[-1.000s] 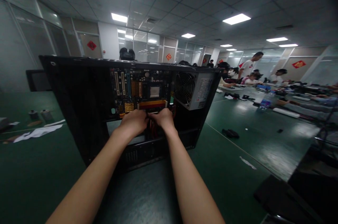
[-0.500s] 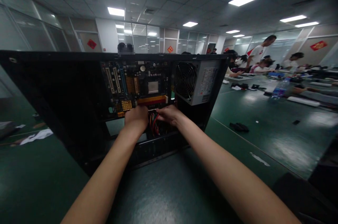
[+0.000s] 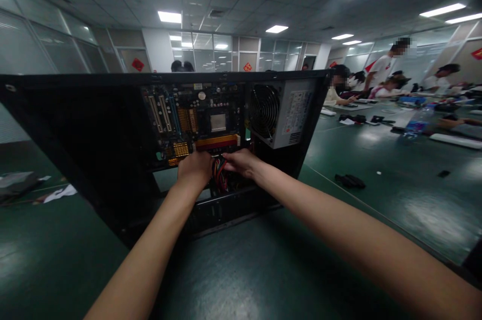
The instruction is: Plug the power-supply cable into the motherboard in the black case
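Note:
An open black computer case [image 3: 94, 124] stands on the green table [image 3: 263, 270], its inside facing me. A motherboard [image 3: 188, 119] fills the middle and a grey power supply with a fan [image 3: 280, 111] sits at the right. Both my hands reach in below the motherboard's yellow and red slots [image 3: 216, 141]. My left hand [image 3: 195, 169] is closed in a fist-like grip beside a bundle of red, yellow and black cables [image 3: 219, 174]. My right hand [image 3: 241, 162] pinches at the top of that bundle. What the left fingers hold is hidden.
Several people sit or stand at the far right of the table [image 3: 376, 84] among small items and a water bottle [image 3: 416, 120]. A small black object [image 3: 350, 181] lies right of the case. White paper scraps [image 3: 60, 193] lie at the left.
The view has shifted slightly left and the case looks closer. My right forearm has swung out to the right. Both hands stay at the cable bundle under the motherboard.

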Demonstrator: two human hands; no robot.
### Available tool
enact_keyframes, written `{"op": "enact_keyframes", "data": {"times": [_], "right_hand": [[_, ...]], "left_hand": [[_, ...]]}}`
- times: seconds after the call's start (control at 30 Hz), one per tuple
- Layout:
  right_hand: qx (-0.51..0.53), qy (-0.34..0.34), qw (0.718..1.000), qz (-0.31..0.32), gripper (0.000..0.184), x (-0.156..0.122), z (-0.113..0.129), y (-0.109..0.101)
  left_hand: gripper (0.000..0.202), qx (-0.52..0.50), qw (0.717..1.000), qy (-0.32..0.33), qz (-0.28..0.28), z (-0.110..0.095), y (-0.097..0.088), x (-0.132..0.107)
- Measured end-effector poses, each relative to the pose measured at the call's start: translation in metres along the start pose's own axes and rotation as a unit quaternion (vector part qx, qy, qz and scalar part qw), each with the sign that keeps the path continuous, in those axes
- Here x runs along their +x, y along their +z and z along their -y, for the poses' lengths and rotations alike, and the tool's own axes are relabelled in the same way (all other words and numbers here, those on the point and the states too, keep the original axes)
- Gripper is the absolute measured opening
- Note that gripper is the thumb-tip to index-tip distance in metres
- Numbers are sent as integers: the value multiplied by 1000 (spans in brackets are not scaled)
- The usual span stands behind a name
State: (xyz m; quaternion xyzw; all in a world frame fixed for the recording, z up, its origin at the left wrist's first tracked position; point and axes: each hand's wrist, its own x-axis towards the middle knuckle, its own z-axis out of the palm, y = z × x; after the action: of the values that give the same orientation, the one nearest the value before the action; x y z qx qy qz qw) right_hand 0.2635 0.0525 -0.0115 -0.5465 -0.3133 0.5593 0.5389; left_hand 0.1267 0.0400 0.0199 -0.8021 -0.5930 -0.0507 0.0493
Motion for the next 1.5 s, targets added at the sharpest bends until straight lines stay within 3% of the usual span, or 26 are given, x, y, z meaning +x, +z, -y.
{"op": "enact_keyframes", "data": {"times": [0.13,0.23,0.3,0.4,0.5,0.57,0.7,1.0,1.13,1.23,1.37,1.5], "right_hand": [[-57,13,996,62,23,-7,1,-11],[-240,-41,966,91,25,-12,0,-27],[-395,-138,904,87,26,-13,-2,-34],[-542,-262,796,57,25,-11,-2,-35],[-619,-296,728,25,26,-8,-1,-28],[-643,-282,712,22,28,-7,-1,-24],[-654,-261,710,5,28,-2,-4,-26],[-650,-293,700,-34,32,-15,-2,-23],[-679,-343,649,-37,39,-43,1,-28],[-714,-338,613,-12,50,-65,-5,-48],[-762,-332,555,23,56,-81,-23,-82],[-768,-357,531,-5,50,-80,-40,-95]], "left_hand": [[45,9,1000,3,-9,0,1,0],[44,9,1000,-2,-10,-1,-1,-2],[43,10,1000,-3,-6,-2,-2,-4],[41,14,1000,-1,7,-3,-4,-5],[42,12,1000,3,10,-4,-3,-5],[43,10,1000,3,11,-4,-2,-4],[42,6,1000,-2,20,-4,-1,-2],[44,16,1000,-14,3,-7,-1,-7],[43,-12,999,-7,-37,1,3,-16],[43,-46,995,36,-75,13,4,-33],[56,-87,992,92,-30,27,3,-64],[50,14,990,144,0,39,18,-91]]}}
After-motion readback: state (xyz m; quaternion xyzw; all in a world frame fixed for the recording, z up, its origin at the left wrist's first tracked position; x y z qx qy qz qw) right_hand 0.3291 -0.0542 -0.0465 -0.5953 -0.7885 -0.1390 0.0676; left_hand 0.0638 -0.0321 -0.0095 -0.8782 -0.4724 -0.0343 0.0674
